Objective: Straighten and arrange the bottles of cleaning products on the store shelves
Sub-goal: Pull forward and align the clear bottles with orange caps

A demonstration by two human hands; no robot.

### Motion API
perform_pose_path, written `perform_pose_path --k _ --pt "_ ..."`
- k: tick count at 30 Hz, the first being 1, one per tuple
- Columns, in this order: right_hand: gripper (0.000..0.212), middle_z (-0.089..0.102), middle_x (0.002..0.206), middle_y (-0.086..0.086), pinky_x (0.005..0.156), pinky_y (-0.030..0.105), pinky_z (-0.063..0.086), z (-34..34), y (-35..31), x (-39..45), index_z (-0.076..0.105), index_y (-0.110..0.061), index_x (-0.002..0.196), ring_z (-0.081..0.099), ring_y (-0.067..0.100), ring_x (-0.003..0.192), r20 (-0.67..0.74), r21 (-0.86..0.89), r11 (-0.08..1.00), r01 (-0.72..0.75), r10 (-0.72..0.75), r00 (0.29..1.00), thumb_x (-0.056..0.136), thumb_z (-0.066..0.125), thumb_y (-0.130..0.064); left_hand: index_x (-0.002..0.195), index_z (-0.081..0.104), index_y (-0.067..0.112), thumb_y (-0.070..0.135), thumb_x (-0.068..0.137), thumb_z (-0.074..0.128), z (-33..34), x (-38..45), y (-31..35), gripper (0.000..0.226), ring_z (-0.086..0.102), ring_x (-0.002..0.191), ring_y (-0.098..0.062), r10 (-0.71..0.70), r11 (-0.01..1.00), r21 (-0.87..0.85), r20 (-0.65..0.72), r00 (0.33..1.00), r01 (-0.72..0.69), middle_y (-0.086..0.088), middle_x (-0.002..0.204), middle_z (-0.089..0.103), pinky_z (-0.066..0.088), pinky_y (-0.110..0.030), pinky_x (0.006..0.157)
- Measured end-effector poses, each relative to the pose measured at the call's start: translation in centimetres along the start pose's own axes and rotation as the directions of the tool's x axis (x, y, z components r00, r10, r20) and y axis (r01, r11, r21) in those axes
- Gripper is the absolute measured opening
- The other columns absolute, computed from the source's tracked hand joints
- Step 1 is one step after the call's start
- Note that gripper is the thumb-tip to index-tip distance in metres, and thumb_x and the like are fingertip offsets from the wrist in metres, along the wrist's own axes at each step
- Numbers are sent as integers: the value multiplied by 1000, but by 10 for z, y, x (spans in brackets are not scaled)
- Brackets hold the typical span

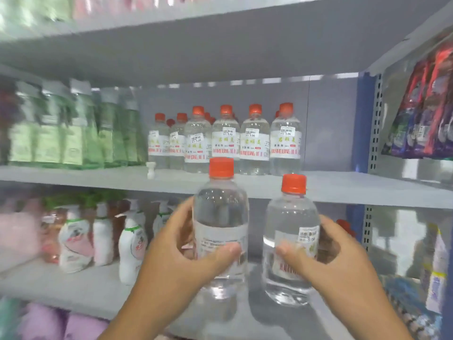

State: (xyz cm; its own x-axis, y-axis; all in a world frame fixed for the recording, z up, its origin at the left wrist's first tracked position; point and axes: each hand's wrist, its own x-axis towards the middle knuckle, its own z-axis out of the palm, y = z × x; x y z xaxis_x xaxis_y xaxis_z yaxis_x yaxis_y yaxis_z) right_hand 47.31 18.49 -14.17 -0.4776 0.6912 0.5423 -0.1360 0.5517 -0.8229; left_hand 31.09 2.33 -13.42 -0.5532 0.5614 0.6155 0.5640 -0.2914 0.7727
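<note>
Writing: white labels on the row of clear bottles [241, 141] carry red Latin capitals that are only partly readable, yellow characters above them, and small price stickers printed "5.00".
Left bottle: a clear orange-capped bottle [220, 224] is held upright in front of the middle shelf [343, 190], its label turned mostly away, showing fine print and a strip of red letters.
Right bottle: a second clear orange-capped bottle [290, 239] stands just beside the first without touching it, slightly lower in view, with a price sticker and blurred red lettering.
Left hand: the left hand [186, 256] wraps the lower half of the left bottle, thumb across the front of the label, fingers curled behind.
Right hand: the right hand [331, 261] grips the right bottle the same way, thumb on the label, fingers round the far side.
Arms: both forearms rise from the bottom edge, angled inward.
Middle shelf: the matching bottles stand behind and above the held pair; green bottles [73, 128] fill the left, and a small white cap [150, 170] lies near the edge.
Lower shelf: white pump bottles [103, 236] and pink refills, blurred.
Far right: hanging packets [426, 106], print unreadable.
</note>
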Motion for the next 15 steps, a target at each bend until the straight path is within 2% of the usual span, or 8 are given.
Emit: perform_pose_path --k 2,4,7,9,12,14,15 --pt "51 78 93 -20 73 20 55 12 -35 8 74 -40 104 73 -3 84 48 41 997 63 -65 997 55 89 -39 115 62 54 52 58 95 -30 15 26 66 71 98 3 67 997 52 -58 996 -64 26 109 74 56 -23 79" --pt "54 79 96 -15 76 29 57 28 -64 17 74 -42 105 75 4 86 57 89 988 125 -130 990 53 84 -44 115 64 47 55 59 92 -63 33 42 63 73 95 2 133 988 88 -109 985 -123 24 106 75 55 -25 80" --pt "44 79 97 -16 70 26 60 60 -99 38 75 -34 105 75 4 87 78 89 971 224 -231 970 63 88 -39 117 64 44 57 63 90 -112 64 55 61 73 93 1 187 976 145 -183 965 -162 23 105 75 57 -31 80" --pt "41 78 97 -16 78 31 60 89 -123 60 74 -31 105 74 3 89 75 55 963 262 -266 961 68 88 -41 115 64 45 56 67 84 -144 89 53 53 72 94 2 186 976 152 -212 959 -156 23 105 75 56 -31 81" --pt "47 78 98 -14 87 40 61 141 -150 105 71 -30 108 74 5 90 54 -9 958 288 -287 956 69 90 -47 118 64 45 55 74 81 -188 131 37 48 72 99 -2 130 982 163 -225 966 -94 21 106 75 58 -38 89" --pt "56 76 101 -15 87 35 61 176 -159 135 63 -33 117 72 0 91 55 -31 959 280 -278 959 70 90 -47 118 62 42 52 76 83 -211 156 18 48 71 96 -3 84 990 127 -229 970 -56 19 103 75 58 -36 86" --pt "60 72 100 -19 83 27 59 193 -162 146 58 -31 121 69 -5 89 60 -37 962 272 -269 961 72 90 -46 118 60 39 50 77 83 -220 165 11 48 70 93 -1 65 993 111 -225 972 -41 18 101 72 56 -32 81"
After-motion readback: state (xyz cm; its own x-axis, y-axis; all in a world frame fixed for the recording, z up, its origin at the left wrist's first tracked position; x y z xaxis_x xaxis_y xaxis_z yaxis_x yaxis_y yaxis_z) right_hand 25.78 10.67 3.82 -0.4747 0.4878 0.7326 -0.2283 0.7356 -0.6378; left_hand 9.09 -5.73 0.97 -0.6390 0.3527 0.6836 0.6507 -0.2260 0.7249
